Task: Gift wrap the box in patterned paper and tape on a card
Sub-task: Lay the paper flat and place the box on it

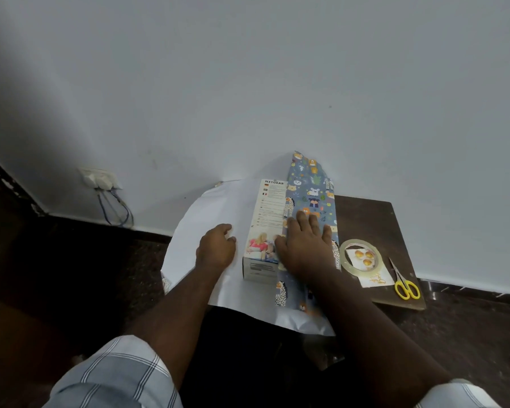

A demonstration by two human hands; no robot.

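- We are kneeling over a low dark table (374, 219), wrapping a printed cardboard box (265, 228) that is lying at the middle of a sheet of patterned paper (309, 189), white side up.
- Our right hand (305, 248) is lying flat, fingers spread, pressing the folded-over animal-print flap onto the box top.
- Our left hand (217, 245) is resting on the white left half of the sheet, fingers loosely curled and gripping nothing we can make out.
- We are judging the box light and rigid, the paper thin, springy and easily creased; the free left edge looks like the place to take hold.
- A tape roll (361, 256), a card (371, 272) and yellow scissors (405, 282) are waiting at right.
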